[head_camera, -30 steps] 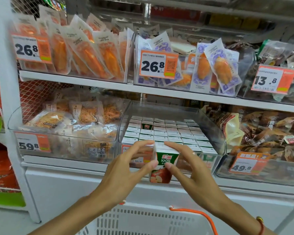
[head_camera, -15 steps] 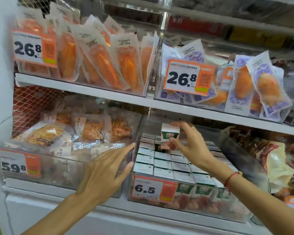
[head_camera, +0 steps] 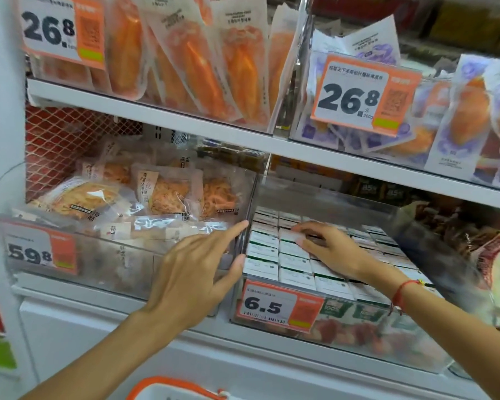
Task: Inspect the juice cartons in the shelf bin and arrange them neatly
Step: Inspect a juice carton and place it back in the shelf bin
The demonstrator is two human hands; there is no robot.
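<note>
Right hand (head_camera: 334,249) lies flat, fingers extended, on the white-topped juice cartons (head_camera: 293,262), which stand upright in packed rows inside the clear plastic shelf bin (head_camera: 433,249). Left hand (head_camera: 194,272), fingers straight, touches the bin's left wall. Carton fronts are blurred.

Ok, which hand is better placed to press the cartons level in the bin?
Right. The right hand already lies on the juice cartons inside the bin; the left hand is outside, at its left wall.
</note>
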